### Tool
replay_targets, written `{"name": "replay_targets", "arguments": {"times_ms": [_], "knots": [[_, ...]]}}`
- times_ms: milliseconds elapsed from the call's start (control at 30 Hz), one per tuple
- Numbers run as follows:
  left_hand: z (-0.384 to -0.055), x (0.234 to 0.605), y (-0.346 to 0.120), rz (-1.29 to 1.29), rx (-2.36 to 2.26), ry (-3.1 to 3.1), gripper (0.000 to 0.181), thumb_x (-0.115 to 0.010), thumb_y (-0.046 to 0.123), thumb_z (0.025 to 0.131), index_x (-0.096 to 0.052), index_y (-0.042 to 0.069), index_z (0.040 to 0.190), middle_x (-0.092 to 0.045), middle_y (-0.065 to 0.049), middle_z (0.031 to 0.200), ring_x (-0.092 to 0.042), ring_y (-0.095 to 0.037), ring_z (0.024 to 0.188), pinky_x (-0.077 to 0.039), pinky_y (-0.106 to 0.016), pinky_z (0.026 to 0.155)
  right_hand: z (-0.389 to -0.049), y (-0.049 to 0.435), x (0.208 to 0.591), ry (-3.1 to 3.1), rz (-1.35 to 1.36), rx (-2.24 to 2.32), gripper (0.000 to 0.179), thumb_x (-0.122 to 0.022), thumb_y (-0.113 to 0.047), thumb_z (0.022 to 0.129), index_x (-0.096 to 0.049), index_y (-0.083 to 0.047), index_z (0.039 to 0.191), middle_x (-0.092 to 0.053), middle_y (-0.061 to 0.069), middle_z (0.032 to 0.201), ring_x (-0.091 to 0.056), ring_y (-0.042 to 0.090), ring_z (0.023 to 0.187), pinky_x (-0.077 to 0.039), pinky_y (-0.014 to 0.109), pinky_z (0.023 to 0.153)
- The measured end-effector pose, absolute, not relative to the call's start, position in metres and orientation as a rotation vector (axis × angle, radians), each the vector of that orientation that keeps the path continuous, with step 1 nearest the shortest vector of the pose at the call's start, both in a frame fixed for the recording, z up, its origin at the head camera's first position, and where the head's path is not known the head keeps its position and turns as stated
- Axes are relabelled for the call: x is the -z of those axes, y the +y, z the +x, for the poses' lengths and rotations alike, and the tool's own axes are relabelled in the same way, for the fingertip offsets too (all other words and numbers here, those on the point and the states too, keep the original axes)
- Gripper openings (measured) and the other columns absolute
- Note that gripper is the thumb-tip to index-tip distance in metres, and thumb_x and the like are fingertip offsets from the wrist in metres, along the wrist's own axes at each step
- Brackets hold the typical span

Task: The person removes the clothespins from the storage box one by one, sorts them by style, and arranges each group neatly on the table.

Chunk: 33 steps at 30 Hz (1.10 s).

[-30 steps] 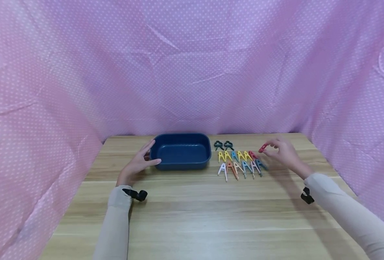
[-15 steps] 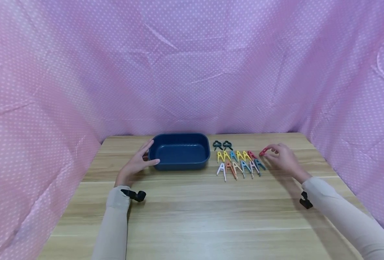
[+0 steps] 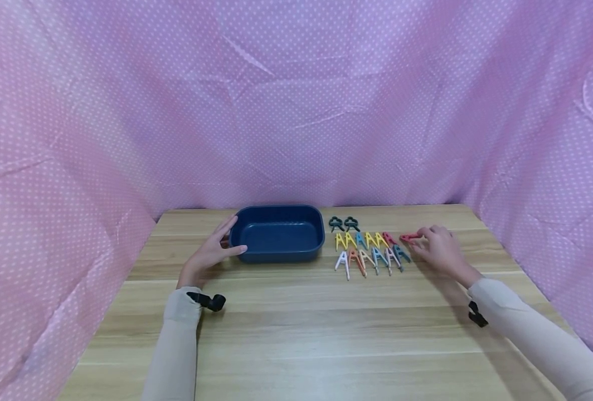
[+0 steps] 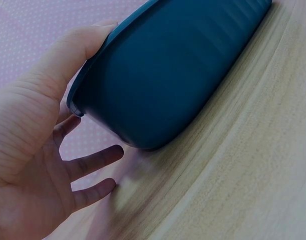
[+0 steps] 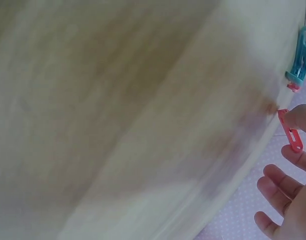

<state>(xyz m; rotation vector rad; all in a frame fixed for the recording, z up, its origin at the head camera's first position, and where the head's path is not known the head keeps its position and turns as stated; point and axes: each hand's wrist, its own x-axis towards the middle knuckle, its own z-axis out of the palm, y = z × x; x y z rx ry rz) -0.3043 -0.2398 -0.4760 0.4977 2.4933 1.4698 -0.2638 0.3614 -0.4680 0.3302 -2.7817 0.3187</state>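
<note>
A dark blue rectangular basin [image 3: 278, 257] stands at the back of the table. My left hand [image 3: 210, 255] rests against its left end with spread, fairly straight fingers; in the left wrist view the thumb lies over the rim of the basin [image 4: 163, 75]. Over on the right, my right hand [image 3: 443, 253] pinches a red clothespin [image 3: 409, 238] between thumb and index finger, low at the tabletop. The right wrist view shows this red clothespin [image 5: 292, 134] near a teal clothespin [image 5: 300, 59], the other fingers bent loosely.
Right of the basin lie rows of clothespins: two dark green clips [image 3: 344, 224], then several yellow, blue and red clothespins [image 3: 369, 240], then a front row of white, orange and blue clothespins [image 3: 378, 257]. Pink dotted cloth [image 3: 296, 111] hangs behind the wooden table [image 3: 296, 334].
The red clothespin has come down towards the table and turned to lie more sideways, right of the other red one. My left hand has stayed at the basin.
</note>
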Motion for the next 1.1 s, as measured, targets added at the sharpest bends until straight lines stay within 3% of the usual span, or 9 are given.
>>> {"name": "replay_targets", "arguments": {"times_ms": [367,767,1100], "knots": [[-0.307,0.482,-0.240,0.491,-1.446,2.512,0.092,-0.073,0.040,0.095,-0.012,0.036,0.164,0.002,0.003,0.173,-0.024,-0.043,0.153,-0.029,-0.063,0.120,-0.265,0.361,0.475,-2.825,0.281,-0.241,0.035,-0.076,-0.032,0.089,-0.069,-0.002,0.105,-0.066,0.020,0.095,-0.060,0.037,0.087,-0.042,0.056,0.079],[-0.307,0.479,-0.240,0.520,-1.430,2.529,0.094,-0.073,0.036,0.095,-0.011,0.031,0.165,0.002,-0.001,0.173,-0.027,-0.044,0.151,-0.031,-0.062,0.120,-0.270,0.356,0.476,-2.826,0.257,-0.226,0.042,-0.079,-0.042,0.087,-0.072,-0.003,0.100,-0.066,0.018,0.093,-0.060,0.036,0.083,-0.040,0.050,0.072],[-0.308,0.480,-0.241,0.525,-1.435,2.538,0.094,-0.073,0.034,0.096,-0.011,0.029,0.166,0.002,-0.003,0.174,-0.027,-0.044,0.151,-0.031,-0.061,0.119,-0.273,0.352,0.476,-2.780,0.304,-0.229,0.039,-0.082,-0.039,0.083,-0.073,-0.003,0.094,-0.065,0.014,0.086,-0.058,0.031,0.075,-0.039,0.047,0.070]]}}
